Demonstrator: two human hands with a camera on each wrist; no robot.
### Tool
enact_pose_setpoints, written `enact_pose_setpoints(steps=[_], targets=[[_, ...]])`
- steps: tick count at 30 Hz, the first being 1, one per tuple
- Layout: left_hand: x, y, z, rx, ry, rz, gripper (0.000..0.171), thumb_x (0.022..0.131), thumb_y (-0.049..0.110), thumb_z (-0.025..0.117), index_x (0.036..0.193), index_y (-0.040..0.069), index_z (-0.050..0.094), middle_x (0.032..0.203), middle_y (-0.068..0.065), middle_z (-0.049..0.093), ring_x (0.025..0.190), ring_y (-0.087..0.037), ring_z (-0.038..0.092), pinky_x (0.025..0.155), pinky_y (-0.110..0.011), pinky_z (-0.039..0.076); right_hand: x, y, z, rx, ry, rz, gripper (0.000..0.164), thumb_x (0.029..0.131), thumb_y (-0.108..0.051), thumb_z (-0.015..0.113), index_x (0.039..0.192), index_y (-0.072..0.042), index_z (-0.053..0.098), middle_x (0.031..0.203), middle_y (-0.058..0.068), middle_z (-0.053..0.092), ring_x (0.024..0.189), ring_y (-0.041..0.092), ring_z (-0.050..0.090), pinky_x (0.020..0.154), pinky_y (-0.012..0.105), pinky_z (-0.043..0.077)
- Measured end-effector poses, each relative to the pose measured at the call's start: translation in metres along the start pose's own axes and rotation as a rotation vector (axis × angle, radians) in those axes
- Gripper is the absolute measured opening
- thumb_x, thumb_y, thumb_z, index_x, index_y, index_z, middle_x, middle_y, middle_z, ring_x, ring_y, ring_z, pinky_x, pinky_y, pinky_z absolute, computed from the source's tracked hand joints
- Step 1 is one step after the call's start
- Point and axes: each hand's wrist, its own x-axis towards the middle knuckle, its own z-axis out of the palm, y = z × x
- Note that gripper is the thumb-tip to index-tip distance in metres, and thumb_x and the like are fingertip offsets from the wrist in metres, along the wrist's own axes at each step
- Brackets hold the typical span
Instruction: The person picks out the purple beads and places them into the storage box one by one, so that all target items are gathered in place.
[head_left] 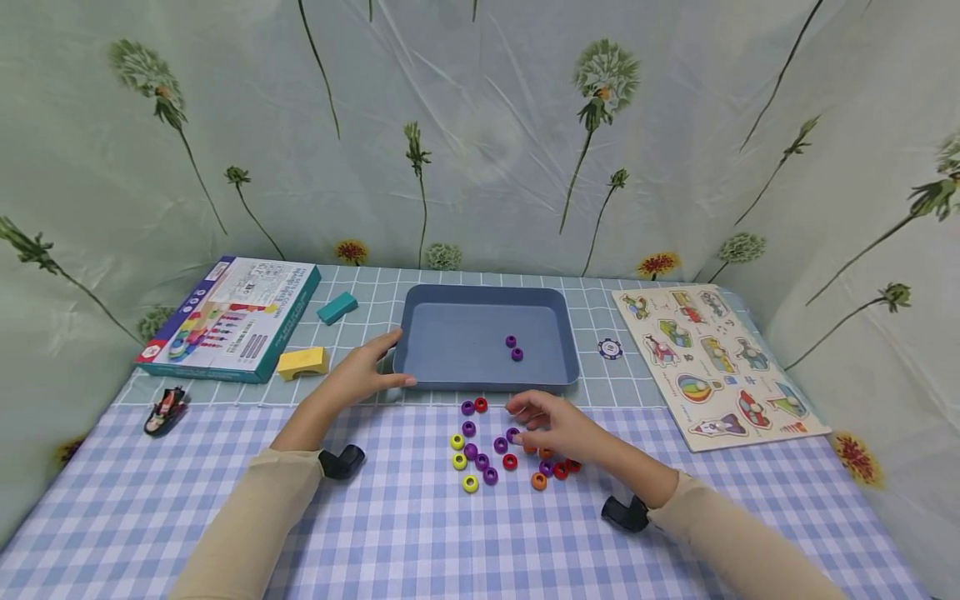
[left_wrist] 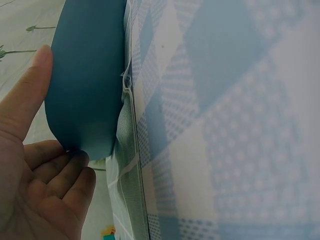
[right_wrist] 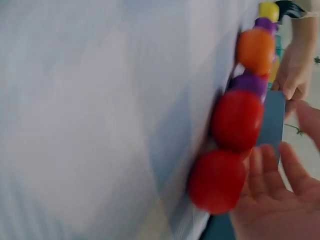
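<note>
My left hand (head_left: 365,372) holds the left front corner of a blue-grey tray (head_left: 487,386). In the left wrist view the thumb lies along the tray wall (left_wrist: 87,75) and the curled fingers touch its corner. Two purple beads (head_left: 517,354) lie in the tray. My right hand (head_left: 558,423) hovers low over loose beads in front of the tray, fingers loosely bent and holding nothing. Its thumb tip is right by a purple bead (head_left: 512,435). Red beads (right_wrist: 237,120) and an orange bead (right_wrist: 256,51) sit beside the hand in the right wrist view; some are partly hidden.
Yellow beads (head_left: 459,461) lie left of the purple ones. At left are a boxed toy (head_left: 232,317), a teal block (head_left: 337,307), a yellow block (head_left: 303,362) and a small toy vehicle (head_left: 166,412). A poker chip (head_left: 610,348) and wooden picture puzzle (head_left: 712,358) lie at right.
</note>
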Motion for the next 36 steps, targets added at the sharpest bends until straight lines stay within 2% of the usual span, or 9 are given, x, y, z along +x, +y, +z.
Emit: enact_pose_setpoints(steps=[6, 14, 18, 22, 29, 32, 36], targets=[[0.001, 0.0, 0.001, 0.0, 0.001, -0.005, 0.094, 0.062, 0.052, 0.061, 0.132, 0.008, 0.018, 0.134, -0.012, 0.021, 0.118, -0.029, 0.023, 0.092, -0.043, 0.026, 0.003, 0.021, 0.005, -0.115, -0.046, 0.006, 0.032, 0.071, -0.01, 0.064, 0.102, -0.009, 0.053, 0.096, -0.001, 0.053, 0.085, 0.013, 0.049, 0.077, 0.027, 0.042], [0.0, 0.0, 0.0, -0.007, 0.002, -0.012, 0.096, 0.06, 0.055, 0.06, 0.132, 0.009, 0.018, 0.134, -0.012, 0.021, 0.118, -0.028, 0.024, 0.092, -0.043, 0.026, 0.006, 0.022, 0.01, -0.233, -0.056, -0.008, 0.021, 0.073, -0.01, 0.062, 0.093, -0.015, 0.057, 0.086, -0.008, 0.053, 0.077, 0.008, 0.048, 0.068, 0.02, 0.043], [-0.001, 0.0, 0.0, -0.01, 0.0, -0.013, 0.1, 0.057, 0.06, 0.058, 0.132, 0.008, 0.018, 0.134, -0.012, 0.021, 0.118, -0.029, 0.024, 0.092, -0.043, 0.026, 0.007, 0.019, 0.009, -0.23, -0.049, 0.013, 0.019, 0.074, -0.01, 0.061, 0.092, -0.015, 0.058, 0.083, -0.008, 0.053, 0.074, 0.007, 0.048, 0.066, 0.019, 0.043], [0.0, 0.0, 0.0, -0.01, -0.001, -0.007, 0.097, 0.059, 0.057, 0.059, 0.132, 0.008, 0.018, 0.134, -0.012, 0.021, 0.118, -0.029, 0.025, 0.092, -0.042, 0.027, 0.01, 0.014, 0.003, -0.192, 0.0, -0.006, 0.019, 0.075, -0.012, 0.06, 0.093, -0.013, 0.058, 0.084, -0.007, 0.053, 0.074, 0.007, 0.049, 0.067, 0.02, 0.044], [0.0, 0.001, 0.001, -0.019, 0.001, 0.007, 0.09, 0.064, 0.046, 0.063, 0.132, 0.008, 0.018, 0.134, -0.013, 0.021, 0.117, -0.03, 0.025, 0.092, -0.043, 0.027, 0.031, 0.002, -0.024, -0.11, 0.149, -0.115, 0.021, 0.077, -0.007, 0.058, 0.097, -0.002, 0.057, 0.088, 0.0, 0.054, 0.077, 0.011, 0.051, 0.069, 0.023, 0.045], [0.0, 0.0, 0.001, -0.021, 0.0, 0.006, 0.09, 0.065, 0.045, 0.064, 0.132, 0.008, 0.018, 0.134, -0.013, 0.021, 0.117, -0.03, 0.025, 0.092, -0.043, 0.027, 0.044, 0.002, -0.037, -0.069, 0.208, -0.101, 0.022, 0.077, -0.006, 0.057, 0.098, 0.0, 0.056, 0.091, 0.007, 0.055, 0.078, 0.015, 0.051, 0.069, 0.025, 0.045], [0.0, 0.0, 0.001, -0.02, 0.003, 0.004, 0.091, 0.064, 0.048, 0.063, 0.132, 0.008, 0.018, 0.134, -0.013, 0.021, 0.117, -0.03, 0.025, 0.092, -0.043, 0.027, 0.065, 0.017, -0.05, -0.075, 0.277, -0.047, 0.022, 0.076, -0.003, 0.057, 0.097, 0.002, 0.056, 0.091, 0.013, 0.056, 0.078, 0.019, 0.053, 0.069, 0.027, 0.046]])
